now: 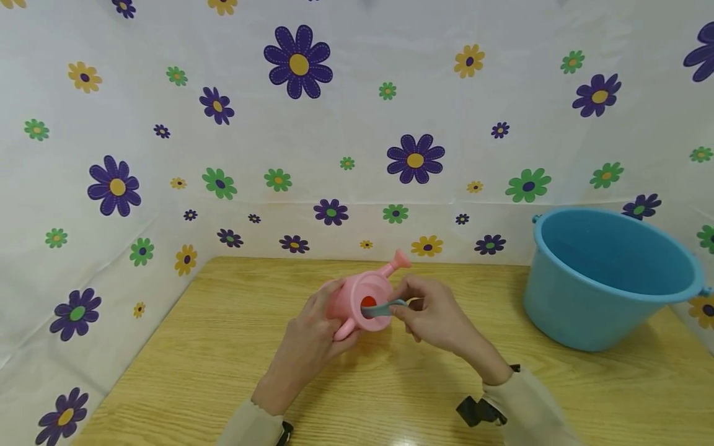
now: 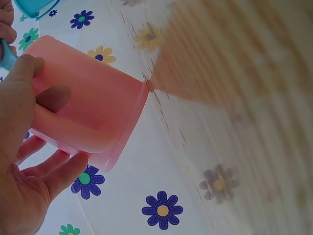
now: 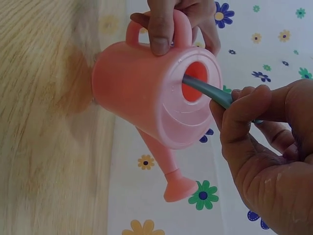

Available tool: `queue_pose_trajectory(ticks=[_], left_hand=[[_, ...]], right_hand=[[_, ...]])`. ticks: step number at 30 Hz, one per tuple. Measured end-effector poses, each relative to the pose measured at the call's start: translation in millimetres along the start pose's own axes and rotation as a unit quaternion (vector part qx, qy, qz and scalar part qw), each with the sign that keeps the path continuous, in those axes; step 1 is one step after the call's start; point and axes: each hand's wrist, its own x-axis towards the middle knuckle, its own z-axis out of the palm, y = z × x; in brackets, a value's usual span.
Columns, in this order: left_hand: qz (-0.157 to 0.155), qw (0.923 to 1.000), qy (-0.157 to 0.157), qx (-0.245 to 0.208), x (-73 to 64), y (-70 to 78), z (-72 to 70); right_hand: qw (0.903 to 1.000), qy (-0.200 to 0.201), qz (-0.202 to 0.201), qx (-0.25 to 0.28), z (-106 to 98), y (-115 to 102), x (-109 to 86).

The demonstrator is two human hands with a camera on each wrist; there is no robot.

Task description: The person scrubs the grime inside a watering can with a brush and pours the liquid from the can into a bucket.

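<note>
At a wooden table (image 1: 184, 359), gripping a watering can (image 3: 139, 95) in the left hand (image 1: 313, 328), pinching with the right hand (image 1: 431, 313) a blue tool (image 3: 210, 92) dipped into its opening (image 3: 196, 71), ideally kept centred to avoid scraping.

A pink watering can (image 3: 129, 90) with a loop handle (image 3: 184, 30) opposite its flared spout (image 3: 178, 190) sits tilted, its base edge meeting the tabletop (image 1: 223, 365). A slim blue-grey stick (image 3: 213, 93) slants through the can's top opening (image 3: 191, 95), one end hidden inside the can, the other outside.
</note>
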Motion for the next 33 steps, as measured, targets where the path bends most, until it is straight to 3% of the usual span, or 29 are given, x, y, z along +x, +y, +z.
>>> queue_pose_trajectory(ticks=[18,33], left_hand=[[0.010,0.9999,0.009,0.004,0.4,-0.5,-0.2],[0.008,0.9999,0.006,0.006,0.1,0.2,0.6]], right_hand=[[0.9999,0.002,0.002,0.013,9.8,8.9,8.4],[0.9988,0.008,0.037,0.031,5.5,11.5,6.9]])
